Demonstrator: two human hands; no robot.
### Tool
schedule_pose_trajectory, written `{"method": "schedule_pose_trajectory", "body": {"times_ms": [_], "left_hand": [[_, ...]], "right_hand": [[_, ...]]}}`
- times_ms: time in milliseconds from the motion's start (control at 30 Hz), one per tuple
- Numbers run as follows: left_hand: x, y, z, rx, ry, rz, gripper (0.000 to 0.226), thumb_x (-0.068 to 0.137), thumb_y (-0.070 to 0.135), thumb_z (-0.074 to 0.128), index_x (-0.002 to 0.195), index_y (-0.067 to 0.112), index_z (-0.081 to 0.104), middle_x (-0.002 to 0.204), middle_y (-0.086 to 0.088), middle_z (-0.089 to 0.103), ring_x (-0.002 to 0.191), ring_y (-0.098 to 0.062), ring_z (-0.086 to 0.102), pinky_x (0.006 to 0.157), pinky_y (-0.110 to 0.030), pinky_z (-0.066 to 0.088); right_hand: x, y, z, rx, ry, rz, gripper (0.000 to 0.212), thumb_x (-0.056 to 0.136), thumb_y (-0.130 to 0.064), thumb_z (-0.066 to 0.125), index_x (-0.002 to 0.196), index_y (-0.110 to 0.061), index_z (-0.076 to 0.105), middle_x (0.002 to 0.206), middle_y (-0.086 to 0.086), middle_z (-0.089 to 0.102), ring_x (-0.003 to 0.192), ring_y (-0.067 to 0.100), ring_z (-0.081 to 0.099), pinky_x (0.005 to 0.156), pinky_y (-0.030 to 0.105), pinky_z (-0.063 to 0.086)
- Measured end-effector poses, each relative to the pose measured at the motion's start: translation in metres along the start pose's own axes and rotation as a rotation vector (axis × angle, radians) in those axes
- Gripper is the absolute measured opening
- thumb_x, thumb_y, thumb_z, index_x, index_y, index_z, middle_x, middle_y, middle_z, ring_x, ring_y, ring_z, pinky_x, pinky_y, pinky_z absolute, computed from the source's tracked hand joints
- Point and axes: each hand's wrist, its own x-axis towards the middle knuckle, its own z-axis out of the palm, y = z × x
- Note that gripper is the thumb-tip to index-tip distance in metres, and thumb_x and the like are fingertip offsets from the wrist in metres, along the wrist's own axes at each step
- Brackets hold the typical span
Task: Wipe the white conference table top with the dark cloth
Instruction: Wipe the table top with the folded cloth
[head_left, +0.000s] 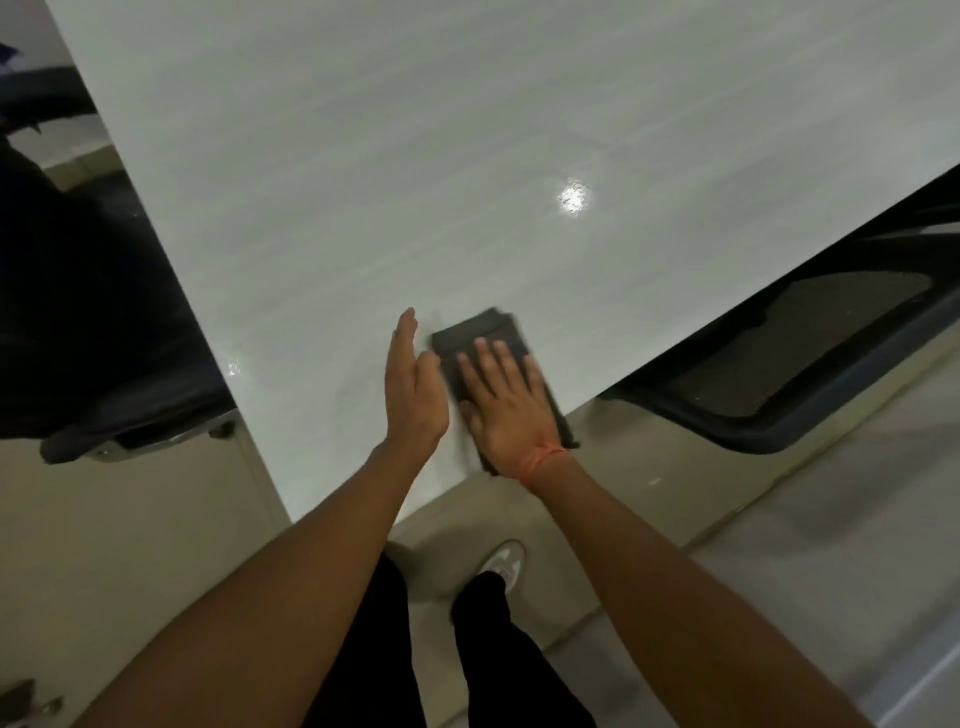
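Near the table (363, 156) corner, the right hand (506, 405) lies flat and open on the dark cloth (480, 330), hiding its middle; the left hand (415, 387) stands open, edge-on, beside it.

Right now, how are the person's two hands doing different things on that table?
The right hand lies flat, palm down, fingers spread on the dark cloth; the left hand stands on edge beside the cloth, fingers together, with nothing under its palm. The right wrist wears an orange band; the left wrist is bare. Both reach over the near corner of the white table.
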Motion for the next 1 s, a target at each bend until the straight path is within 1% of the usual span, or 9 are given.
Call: {"method": "schedule_pose_trajectory", "body": {"times_ms": [200,367,433,500,567,700,800,867,1000], "left_hand": [[0.011,0.014,0.037,0.032,-0.044,0.068,0.064,0.088,0.024,0.03,0.151,0.02,0.034,0.158,0.0,0.037,0.145,-0.016,0.034,0.12,-0.045,0.031],[0.038,0.013,0.045,0.053,-0.054,0.112,0.064,0.088,0.023,0.03,0.152,0.019,0.035,0.159,-0.001,0.035,0.149,-0.015,0.028,0.122,-0.045,0.025],[0.054,0.014,0.052,0.061,-0.048,0.085,0.064,0.089,0.026,0.029,0.152,0.019,0.035,0.161,-0.001,0.032,0.151,-0.015,0.023,0.124,-0.045,0.021],[0.067,0.016,0.063,0.117,-0.013,0.084,0.061,0.092,0.03,0.028,0.152,0.019,0.035,0.162,-0.001,0.029,0.152,-0.016,0.015,0.125,-0.044,0.016],[0.081,0.018,0.082,0.27,0.002,0.12,0.058,0.099,0.036,0.025,0.152,0.017,0.035,0.163,-0.004,0.025,0.154,-0.021,0.008,0.125,-0.048,0.012],[0.103,0.005,0.118,0.875,-0.05,0.279,0.06,0.103,0.042,0.015,0.157,0.016,0.024,0.166,-0.014,0.01,0.154,-0.035,-0.001,0.124,-0.053,0.002],[0.129,-0.005,0.094,1.021,-0.083,0.354,0.062,0.102,0.043,0.022,0.158,0.017,0.019,0.166,-0.016,0.01,0.154,-0.034,0.005,0.123,-0.053,0.004],[0.168,-0.008,0.053,1.079,0.003,0.322,0.065,0.099,0.044,0.025,0.157,0.014,0.025,0.164,-0.02,0.016,0.152,-0.037,0.013,0.121,-0.055,0.009],[0.271,0.014,-0.017,1.125,0.141,0.058,0.07,0.099,0.047,0.018,0.157,0.008,0.02,0.163,-0.026,0.013,0.151,-0.043,0.009,0.12,-0.058,0.013]], "right_hand": [[0.069,0.082,-0.032,0.062,0.061,0.319,0.06,0.105,-0.043,0.016,0.158,-0.022,-0.002,0.166,0.009,-0.007,0.152,0.029,-0.008,0.121,0.054,-0.005],[0.116,0.034,-0.041,0.117,0.003,0.163,0.061,0.105,-0.044,0.015,0.158,-0.02,-0.004,0.165,0.009,-0.013,0.151,0.029,-0.014,0.12,0.054,-0.008],[0.111,0.03,-0.048,0.258,-0.002,0.075,0.055,0.107,-0.037,0.021,0.158,-0.019,0.011,0.166,0.008,-0.001,0.153,0.027,-0.006,0.123,0.048,-0.005],[0.107,0.048,-0.058,0.482,0.159,0.088,0.046,0.107,-0.025,0.031,0.151,-0.014,0.034,0.162,0.01,0.023,0.151,0.027,0.015,0.122,0.033,0.005],[0.111,0.082,-0.064,0.545,0.247,0.182,0.044,0.105,-0.02,0.035,0.148,-0.011,0.041,0.158,0.011,0.033,0.148,0.027,0.023,0.119,0.025,0.007],[0.132,0.135,-0.058,0.373,0.225,0.198,0.055,0.102,-0.031,0.02,0.151,-0.011,0.034,0.16,0.009,0.028,0.151,0.025,0.016,0.123,0.035,0.008],[0.136,0.142,-0.04,0.22,0.217,0.155,0.055,0.103,-0.03,0.017,0.154,-0.012,0.027,0.164,0.007,0.017,0.153,0.023,0.008,0.124,0.039,0.003],[0.136,0.144,-0.035,0.193,0.23,0.16,0.053,0.103,-0.026,0.022,0.154,-0.012,0.028,0.163,0.007,0.018,0.152,0.024,0.009,0.124,0.04,0.005],[0.14,0.145,-0.034,0.197,0.303,0.144,0.052,0.101,-0.022,0.028,0.15,-0.008,0.039,0.16,0.012,0.027,0.15,0.031,0.021,0.121,0.047,0.014]]}}
